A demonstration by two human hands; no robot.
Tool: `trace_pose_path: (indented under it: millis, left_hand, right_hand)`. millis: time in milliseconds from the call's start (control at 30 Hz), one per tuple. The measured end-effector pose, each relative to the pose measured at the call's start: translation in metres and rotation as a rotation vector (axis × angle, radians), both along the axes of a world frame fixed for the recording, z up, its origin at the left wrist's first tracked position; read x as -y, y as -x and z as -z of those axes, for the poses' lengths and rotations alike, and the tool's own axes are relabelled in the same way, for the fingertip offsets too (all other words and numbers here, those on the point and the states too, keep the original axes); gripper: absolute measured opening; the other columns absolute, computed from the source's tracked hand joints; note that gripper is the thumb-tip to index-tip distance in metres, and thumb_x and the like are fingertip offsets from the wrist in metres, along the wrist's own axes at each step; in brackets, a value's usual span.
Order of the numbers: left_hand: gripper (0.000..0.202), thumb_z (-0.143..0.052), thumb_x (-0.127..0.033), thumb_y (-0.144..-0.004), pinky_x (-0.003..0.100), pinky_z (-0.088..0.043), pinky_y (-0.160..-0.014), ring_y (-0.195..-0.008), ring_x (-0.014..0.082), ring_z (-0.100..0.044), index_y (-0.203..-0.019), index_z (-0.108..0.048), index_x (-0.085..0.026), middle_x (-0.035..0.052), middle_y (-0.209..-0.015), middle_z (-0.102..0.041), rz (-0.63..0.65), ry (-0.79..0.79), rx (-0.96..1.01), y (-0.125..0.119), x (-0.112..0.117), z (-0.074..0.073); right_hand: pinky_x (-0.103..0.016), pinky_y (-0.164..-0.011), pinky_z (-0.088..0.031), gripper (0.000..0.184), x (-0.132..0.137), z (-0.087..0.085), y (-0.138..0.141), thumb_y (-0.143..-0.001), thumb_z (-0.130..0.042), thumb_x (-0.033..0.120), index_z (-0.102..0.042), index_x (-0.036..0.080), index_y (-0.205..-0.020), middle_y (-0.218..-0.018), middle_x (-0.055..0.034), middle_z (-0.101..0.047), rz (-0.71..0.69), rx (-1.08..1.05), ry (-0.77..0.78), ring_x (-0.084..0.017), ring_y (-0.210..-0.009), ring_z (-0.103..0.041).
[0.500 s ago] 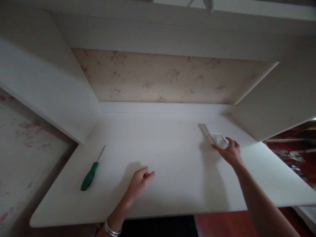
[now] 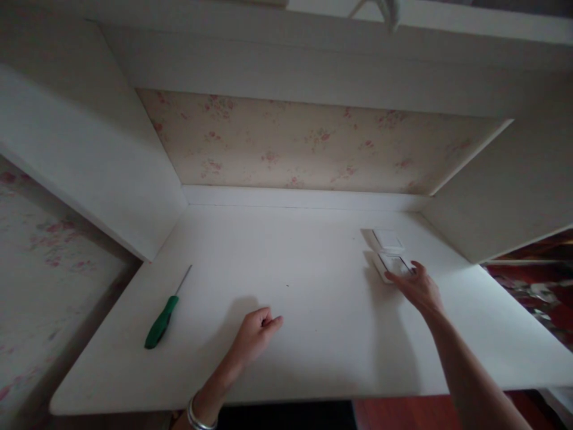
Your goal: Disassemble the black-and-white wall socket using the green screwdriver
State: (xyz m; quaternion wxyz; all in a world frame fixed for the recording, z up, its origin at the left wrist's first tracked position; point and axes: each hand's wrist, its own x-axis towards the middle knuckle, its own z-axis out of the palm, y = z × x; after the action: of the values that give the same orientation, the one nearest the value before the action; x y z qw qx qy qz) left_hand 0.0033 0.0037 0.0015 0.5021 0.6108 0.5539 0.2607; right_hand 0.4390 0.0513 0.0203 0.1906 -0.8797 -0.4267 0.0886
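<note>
On the right of the desk, my right hand grips a white square switch-like piece by its two sides, thumb on the left and fingers on the right. Just behind it lies a second white square piece, with a narrow gap between the two. My left hand is closed in a loose fist near the front middle, with nothing visible in it. A screwdriver with a green handle lies on the left, its shaft pointing away from me.
The white desk top is bounded by side panels left and right. Floral wallpaper shows behind, under a white overhead shelf. A tiny dark speck lies mid-desk.
My right hand has drawn the nearer white square piece slightly toward me, and a gap now shows between it and the farther one. My left hand has stayed nearly still.
</note>
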Motion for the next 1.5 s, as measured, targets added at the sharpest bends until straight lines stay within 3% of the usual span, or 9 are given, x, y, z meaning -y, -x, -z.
trace_pose_path:
  millis: [233,333,467,633,900,1067,1200,1333,1500]
  left_hand:
    - [0.022,-0.054,-0.034,-0.081,0.022,-0.033,-0.055,-0.057,0.0109,-0.044,-0.066,-0.046,-0.019,-0.0046,-0.059,-0.046,0.062,-0.14,-0.026,-0.018,-0.01,-0.009]
    - [0.015,-0.057,-0.03,-0.079,0.024,-0.042,-0.062,-0.065,0.0124,-0.053,-0.088,-0.055,-0.019,0.0004,-0.081,-0.059,0.069,-0.253,-0.06,-0.02,-0.016,-0.008]
    - [0.057,-0.064,-0.027,-0.074,0.036,-0.046,-0.086,-0.1,0.022,-0.057,-0.126,-0.043,-0.02,0.0114,-0.125,-0.051,0.073,-0.445,-0.175,-0.015,-0.023,0.001]
    - [0.074,-0.067,-0.025,-0.069,0.05,-0.032,-0.103,-0.123,0.0322,-0.039,-0.135,-0.034,-0.017,0.0139,-0.132,-0.047,0.04,-0.635,-0.4,-0.008,-0.029,0.01]
    - [0.071,-0.053,-0.006,-0.071,0.046,-0.034,-0.104,-0.12,0.0273,-0.044,-0.137,-0.031,-0.016,0.0131,-0.127,-0.051,0.025,-0.625,-0.387,0.0,-0.035,0.018]
    - [0.066,-0.061,-0.02,-0.075,0.048,-0.033,-0.104,-0.125,0.0293,-0.039,-0.136,-0.036,-0.019,0.0127,-0.134,-0.046,-0.015,-0.566,-0.26,0.011,-0.035,0.004]
    - [0.043,-0.054,-0.038,-0.084,0.036,-0.048,-0.083,-0.1,0.0231,-0.056,-0.123,-0.049,-0.02,0.0105,-0.117,-0.057,-0.141,-0.343,-0.03,0.018,-0.025,-0.021]
    - [0.035,-0.048,-0.043,-0.087,0.026,-0.046,-0.069,-0.081,0.0171,-0.058,-0.111,-0.058,-0.019,0.0078,-0.101,-0.063,-0.082,-0.148,0.154,0.018,-0.02,-0.037]
    - [0.038,-0.05,-0.048,-0.083,0.024,-0.041,-0.06,-0.067,0.0156,-0.054,-0.096,-0.065,-0.015,0.0056,-0.081,-0.065,-0.093,-0.027,0.179,0.022,-0.028,-0.045]
  right_hand:
    - [-0.039,-0.075,-0.046,0.087,0.018,-0.003,0.105,-0.06,-0.061,0.064,-0.04,0.018,-0.131,-0.113,-0.014,-0.06,-0.158,-0.11,-0.09,-0.028,-0.09,-0.061]
    - [-0.039,-0.079,-0.046,0.081,0.02,-0.003,0.161,-0.063,-0.061,0.06,-0.04,0.02,-0.13,-0.117,-0.012,-0.058,-0.276,-0.196,-0.154,-0.027,-0.093,-0.061]
    - [-0.041,-0.085,-0.044,0.075,0.02,0.0,0.225,-0.065,-0.064,0.054,-0.042,0.021,-0.129,-0.119,-0.0118,-0.056,-0.377,-0.309,-0.216,-0.029,-0.104,-0.055]
    - [-0.05,-0.096,-0.033,0.07,0.025,0.006,0.274,-0.066,-0.068,0.044,-0.041,0.025,-0.128,-0.125,-0.0116,-0.05,-0.399,-0.463,-0.295,-0.034,-0.115,-0.045]
    - [-0.05,-0.106,-0.023,0.068,0.042,0.01,0.304,-0.071,-0.065,0.043,-0.037,0.025,-0.131,-0.136,-0.0106,-0.039,-0.457,-0.438,-0.321,-0.034,-0.127,-0.031]
    - [-0.048,-0.108,-0.021,0.07,0.046,-0.001,0.294,-0.07,-0.068,0.044,-0.04,0.022,-0.13,-0.137,-0.0114,-0.04,-0.416,-0.563,-0.392,-0.031,-0.129,-0.031]
    - [-0.046,-0.103,-0.032,0.059,0.052,-0.023,0.282,-0.074,-0.065,0.045,-0.045,0.028,-0.126,-0.132,-0.0062,-0.049,-0.322,-1.197,-0.433,-0.026,-0.12,-0.045]
    - [-0.046,-0.101,-0.034,0.04,0.06,-0.035,0.284,-0.084,-0.05,0.048,-0.057,0.022,-0.113,-0.114,-0.0076,-0.062,-0.307,-1.941,-0.299,-0.024,-0.105,-0.059]
    - [-0.043,-0.102,-0.033,0.037,0.066,-0.029,0.298,-0.082,-0.051,0.049,-0.063,0.021,-0.103,-0.102,-0.0081,-0.068,-0.283,-2.186,-0.191,-0.024,-0.101,-0.062]
